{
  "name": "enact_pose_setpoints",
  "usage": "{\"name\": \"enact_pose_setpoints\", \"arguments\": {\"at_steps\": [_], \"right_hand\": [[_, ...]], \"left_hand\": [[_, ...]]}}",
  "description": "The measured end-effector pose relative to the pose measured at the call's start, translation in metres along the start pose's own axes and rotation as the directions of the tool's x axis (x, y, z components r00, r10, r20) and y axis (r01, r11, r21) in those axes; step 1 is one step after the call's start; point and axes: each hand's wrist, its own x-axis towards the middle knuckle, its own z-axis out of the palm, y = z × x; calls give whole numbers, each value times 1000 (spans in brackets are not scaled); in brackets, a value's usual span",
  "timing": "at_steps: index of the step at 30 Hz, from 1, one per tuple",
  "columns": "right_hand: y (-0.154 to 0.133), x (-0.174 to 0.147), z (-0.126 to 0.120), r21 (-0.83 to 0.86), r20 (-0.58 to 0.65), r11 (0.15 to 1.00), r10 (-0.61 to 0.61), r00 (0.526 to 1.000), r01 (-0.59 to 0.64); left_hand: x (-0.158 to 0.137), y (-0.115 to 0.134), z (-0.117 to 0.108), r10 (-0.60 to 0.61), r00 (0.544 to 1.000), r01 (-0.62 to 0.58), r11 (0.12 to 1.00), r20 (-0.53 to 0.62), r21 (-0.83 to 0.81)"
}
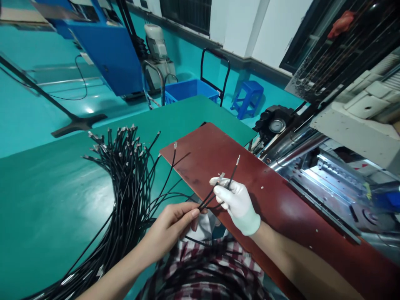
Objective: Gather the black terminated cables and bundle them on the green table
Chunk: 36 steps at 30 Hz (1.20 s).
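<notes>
Well, white-gloved right hand [236,204] pinches slim cables [234,172].

The head-worn camera faces forward and down, covering the left hand [176,221] and right hand [236,204] at close range, the green table [68,187] at left, the machine [353,125] at right and, far off, the white wall [239,21].

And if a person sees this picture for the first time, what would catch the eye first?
Probably the big bundle of black cables, at the left on the green table. Near the middle, the white-gloved right hand and the bare left hand hold some thin cables beside the red board. At the right, a machine with shiny metal parts also stands out.
</notes>
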Motion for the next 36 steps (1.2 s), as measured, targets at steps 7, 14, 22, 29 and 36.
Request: {"name": "enact_pose_setpoints", "arguments": {"at_steps": [7, 14, 22, 29, 36], "right_hand": [[-7, -1, 6, -15, -25, 999, 41, 999, -41], [-6, -1, 5, -135, 21, 991, 16, 1000, -13], [14, 5, -7, -166, 56, 986, 14, 998, -4], [13, 7, -7, -244, 83, 969, -8, 996, 28], [18, 8, -13, -328, 102, 943, -27, 994, 59]], "left_hand": [[3, 0, -5, -25, 995, 28, 999, 102, -33], [-1, 1, -1, 68, 994, -77, 992, 85, 99], [18, -3, -110, 471, 648, 306, 558, -598, 772], [38, -55, -175, 180, 567, 503, 698, -804, 511], [22, -56, -174, 299, 540, 324, 789, -787, 522]]}}
